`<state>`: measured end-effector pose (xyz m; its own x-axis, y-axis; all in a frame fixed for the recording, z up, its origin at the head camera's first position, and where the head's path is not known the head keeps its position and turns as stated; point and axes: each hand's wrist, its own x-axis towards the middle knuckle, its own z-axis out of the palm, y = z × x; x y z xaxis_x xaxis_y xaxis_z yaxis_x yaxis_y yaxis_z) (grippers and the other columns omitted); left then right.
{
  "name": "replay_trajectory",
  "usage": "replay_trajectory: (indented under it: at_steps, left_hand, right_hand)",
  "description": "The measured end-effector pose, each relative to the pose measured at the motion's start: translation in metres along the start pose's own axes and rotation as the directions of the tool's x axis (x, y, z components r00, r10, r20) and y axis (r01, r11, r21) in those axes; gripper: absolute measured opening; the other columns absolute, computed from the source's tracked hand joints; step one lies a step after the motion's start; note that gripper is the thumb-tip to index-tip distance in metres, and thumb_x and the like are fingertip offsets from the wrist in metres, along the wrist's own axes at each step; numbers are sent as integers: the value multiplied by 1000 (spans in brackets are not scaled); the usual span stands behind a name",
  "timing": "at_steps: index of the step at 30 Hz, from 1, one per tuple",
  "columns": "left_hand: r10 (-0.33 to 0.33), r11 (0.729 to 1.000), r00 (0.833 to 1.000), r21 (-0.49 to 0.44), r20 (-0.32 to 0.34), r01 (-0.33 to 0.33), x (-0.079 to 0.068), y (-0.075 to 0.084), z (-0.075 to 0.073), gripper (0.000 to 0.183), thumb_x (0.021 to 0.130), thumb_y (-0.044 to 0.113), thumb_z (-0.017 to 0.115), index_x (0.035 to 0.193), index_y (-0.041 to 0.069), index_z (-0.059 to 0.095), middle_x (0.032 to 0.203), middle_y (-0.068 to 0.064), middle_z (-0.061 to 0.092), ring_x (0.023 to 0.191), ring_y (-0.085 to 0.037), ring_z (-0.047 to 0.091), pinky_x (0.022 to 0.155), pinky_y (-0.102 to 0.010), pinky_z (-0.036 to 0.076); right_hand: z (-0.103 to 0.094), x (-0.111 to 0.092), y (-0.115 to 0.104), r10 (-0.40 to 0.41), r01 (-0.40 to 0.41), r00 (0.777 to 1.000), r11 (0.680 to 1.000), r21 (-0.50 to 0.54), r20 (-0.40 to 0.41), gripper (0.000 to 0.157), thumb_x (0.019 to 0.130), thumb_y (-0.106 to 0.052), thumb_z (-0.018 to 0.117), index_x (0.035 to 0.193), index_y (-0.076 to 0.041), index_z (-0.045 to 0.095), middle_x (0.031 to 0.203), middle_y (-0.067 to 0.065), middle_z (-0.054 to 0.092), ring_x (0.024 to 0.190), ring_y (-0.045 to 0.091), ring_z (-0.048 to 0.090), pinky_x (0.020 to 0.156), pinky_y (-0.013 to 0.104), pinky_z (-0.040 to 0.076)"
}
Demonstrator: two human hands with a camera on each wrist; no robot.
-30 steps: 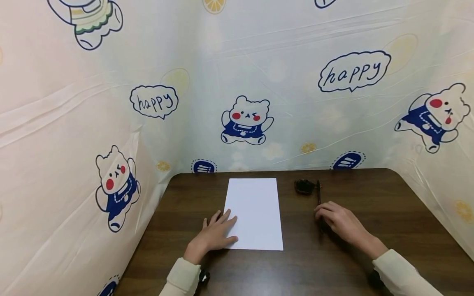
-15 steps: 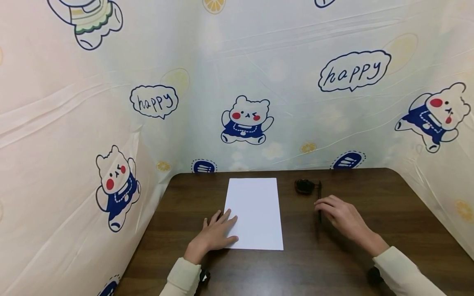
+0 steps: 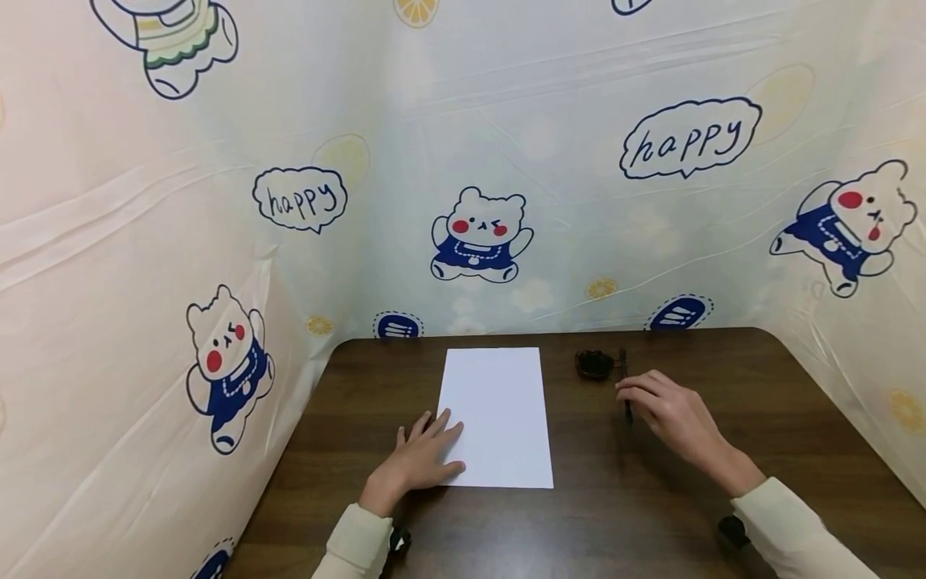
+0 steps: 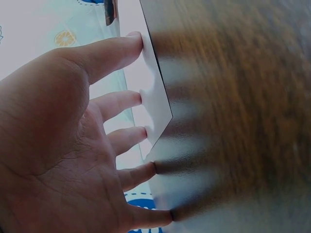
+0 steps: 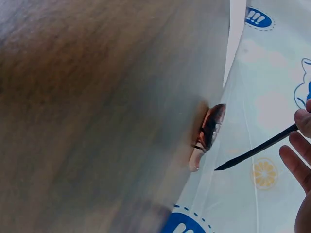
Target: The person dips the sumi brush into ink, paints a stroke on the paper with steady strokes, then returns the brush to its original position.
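Observation:
A white sheet of paper [image 3: 499,410] lies lengthwise on the dark wooden table. My left hand [image 3: 418,465] rests spread over its lower left edge. In the left wrist view, thumb and two fingers are on the paper [image 4: 138,73], the other two fingertips on the wood. To the right, my right hand [image 3: 673,414] pinches a slim dark calligraphy brush [image 3: 628,410] between thumb and fingers, above the table. In the right wrist view the pointed end of the brush [image 5: 257,149] stands out from the fingers, near a small dark ink dish [image 5: 210,128].
The ink dish [image 3: 595,365] sits near the table's back edge, between paper and right hand, with a narrow part jutting toward the brush. A printed cloth [image 3: 564,241] with bears and "happy" bubbles hangs behind and beside the table [image 3: 492,531].
My right hand has moved slightly up and away toward the table's back, carrying the brush, whose lower end has come up with it. The left hand and the paper have stayed put.

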<state>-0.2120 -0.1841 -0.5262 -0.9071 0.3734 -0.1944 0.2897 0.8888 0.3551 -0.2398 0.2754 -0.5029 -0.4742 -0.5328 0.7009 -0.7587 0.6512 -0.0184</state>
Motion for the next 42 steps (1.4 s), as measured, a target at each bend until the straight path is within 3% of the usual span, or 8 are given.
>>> replay_trajectory:
  at_steps: [5,6,9,15,18,24,31,42]
  left_hand:
    - [-1,1000,1000,-1,-1,1,0,1,-1,74,100,48,70,163,19,46,178,-12,25,163,-49,17,117,-87,13]
    - [0,1000,1000,-2,-2,0,0,2,-1,74,100,48,70,163,19,46,178,-13,25,163,-49,17,117,-87,13]
    - [0,1000,1000,-4,-2,-1,-1,2,-1,74,100,47,71,163,19,46,177,-13,26,163,-49,17,117,-87,12]
    - [0,1000,1000,-5,0,0,0,2,-1,74,100,48,70,163,19,46,178,-12,25,163,-49,17,118,-87,12]
    - [2,1000,1000,-5,-2,-2,1,2,-1,74,100,48,70,163,19,46,178,-12,25,163,-49,17,117,-87,12]
    - [4,1000,1000,-10,-2,-4,0,1,-1,73,100,47,70,163,19,46,177,-13,26,163,-50,17,117,-87,12]
    - [5,1000,1000,-11,-7,-5,-1,1,-1,73,100,46,70,163,18,46,177,-14,26,163,-50,17,117,-87,12]
    - [10,1000,1000,-17,-10,-11,-2,2,-2,73,100,45,70,163,17,46,177,-15,26,162,-50,17,117,-87,11]
  right_hand:
    - [-7,4,-1,31,-30,999,999,-21,10,47,117,-36,37,111,-15,79,118,2,78,105,17,70,73,35,59]
    - [-8,5,-1,38,-38,999,999,-20,11,38,116,-31,46,111,-15,79,118,2,78,106,18,70,74,36,59]
    - [-12,8,-1,54,-53,999,998,-24,8,39,116,-31,44,114,-14,79,120,3,77,109,19,70,76,37,60]
    - [-17,15,2,44,-47,996,998,-38,-82,48,117,-34,38,115,-11,79,116,4,78,105,19,71,79,36,58]
    - [-20,19,2,34,-40,991,998,-40,-127,46,117,-33,40,115,-10,79,113,4,79,102,20,72,82,32,56]
    - [-24,23,3,74,-75,990,997,-7,-119,48,117,-37,38,118,-9,77,112,4,79,100,18,71,91,19,51]
    - [-26,33,2,56,-54,984,998,13,-171,48,114,-42,45,114,-6,77,105,3,78,93,16,70,79,26,54]
    - [-26,42,3,142,-138,973,990,36,-181,50,111,-45,46,118,-5,76,106,8,76,86,16,69,71,26,53]
